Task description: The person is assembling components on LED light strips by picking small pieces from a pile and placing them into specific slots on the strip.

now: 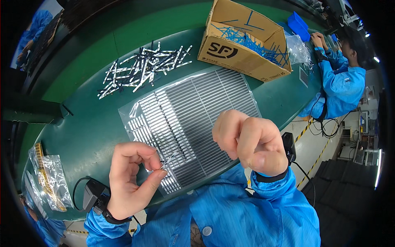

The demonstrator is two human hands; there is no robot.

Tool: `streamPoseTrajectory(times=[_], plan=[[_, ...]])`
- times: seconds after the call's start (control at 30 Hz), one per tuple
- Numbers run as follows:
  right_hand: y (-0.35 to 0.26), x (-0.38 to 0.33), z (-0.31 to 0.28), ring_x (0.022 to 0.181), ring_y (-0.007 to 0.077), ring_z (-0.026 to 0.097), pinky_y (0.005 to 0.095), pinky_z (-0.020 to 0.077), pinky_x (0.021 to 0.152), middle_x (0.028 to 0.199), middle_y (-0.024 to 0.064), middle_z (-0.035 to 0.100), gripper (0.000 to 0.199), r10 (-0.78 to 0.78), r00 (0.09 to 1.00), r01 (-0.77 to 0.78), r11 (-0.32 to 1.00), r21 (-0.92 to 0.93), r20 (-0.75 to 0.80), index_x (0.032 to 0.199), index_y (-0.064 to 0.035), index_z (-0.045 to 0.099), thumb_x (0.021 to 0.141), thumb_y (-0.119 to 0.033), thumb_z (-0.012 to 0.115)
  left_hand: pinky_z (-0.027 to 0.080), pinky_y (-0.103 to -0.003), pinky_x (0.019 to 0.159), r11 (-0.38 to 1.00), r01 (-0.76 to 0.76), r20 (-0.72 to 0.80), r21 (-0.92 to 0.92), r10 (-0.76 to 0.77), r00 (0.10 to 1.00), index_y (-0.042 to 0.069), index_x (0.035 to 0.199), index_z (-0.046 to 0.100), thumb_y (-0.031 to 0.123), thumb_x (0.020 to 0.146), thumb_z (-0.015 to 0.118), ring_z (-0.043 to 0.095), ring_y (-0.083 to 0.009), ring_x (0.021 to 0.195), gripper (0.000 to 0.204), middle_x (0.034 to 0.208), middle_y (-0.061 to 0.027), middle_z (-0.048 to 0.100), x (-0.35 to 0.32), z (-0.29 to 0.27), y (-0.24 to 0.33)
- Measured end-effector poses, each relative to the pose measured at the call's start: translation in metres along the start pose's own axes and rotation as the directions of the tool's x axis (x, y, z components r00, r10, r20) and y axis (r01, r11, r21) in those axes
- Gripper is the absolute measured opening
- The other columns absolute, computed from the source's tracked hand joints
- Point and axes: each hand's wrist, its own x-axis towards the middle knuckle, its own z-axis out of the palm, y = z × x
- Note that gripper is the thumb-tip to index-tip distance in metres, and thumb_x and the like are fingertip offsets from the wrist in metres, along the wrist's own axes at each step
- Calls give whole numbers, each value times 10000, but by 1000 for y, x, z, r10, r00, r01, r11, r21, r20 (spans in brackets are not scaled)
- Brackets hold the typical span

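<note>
With your left hand [133,177] pinching a thin metal strip [166,162] just above the ridged tray [205,107] on the table [90,127], keep it level while your right hand [251,142], fingers curled shut, steadies.

**Green worktop and what lies on it**

I see a dark green, mat-covered worktop [94,123] curving across my view. In its middle lies a clear plastic sheet [191,123] lined with rows of thin silvery metal strips. Beyond that, toward the far left, a loose heap of silver and black strips [142,70] is scattered. A brown cardboard box [242,43], open-topped and holding blue strips, stands at the far right. At the near left edge lie clear plastic bags [51,181] with gold-coloured parts. A blue plastic bin [299,25] sits further back.
</note>
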Motion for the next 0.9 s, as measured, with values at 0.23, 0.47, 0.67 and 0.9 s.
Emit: streamPoseTrajectory(times=[0.23,0.47,0.67,0.9], plan=[[0,2,15,889,201,533,309,429,800,989,134,576,157,-22,999,11,973,-232,-47,906,1,717,780,-8,624,463,-283,808,988,-155,-48,-13,155,987,34,1129,508,-174,820,622,574,-158,897,389,1007,-115,577,3,0,1],[9,1,29,844,171,536,266,435,746,976,107,552,286,-49,998,26,886,-462,-37,1007,-41,792,783,-3,620,411,-325,935,982,-168,-7,83,169,986,21,1006,674,1,750,712,524,-207,1025,259,1134,-148,510,16,10,31],[13,3,39,821,165,513,252,437,717,943,75,515,430,-126,991,68,765,-641,-46,1031,-111,805,677,37,611,329,-336,1007,997,-20,69,-71,25,997,1,1012,679,83,740,699,445,-198,1086,285,1179,-133,454,13,13,31],[25,3,39,797,176,500,283,409,719,918,48,516,521,-210,978,146,680,-719,-1,1047,-157,807,597,29,621,350,-331,979,993,-50,62,-107,57,996,25,994,672,30,746,698,454,-187,1064,250,1161,-119,447,11,14,26]])
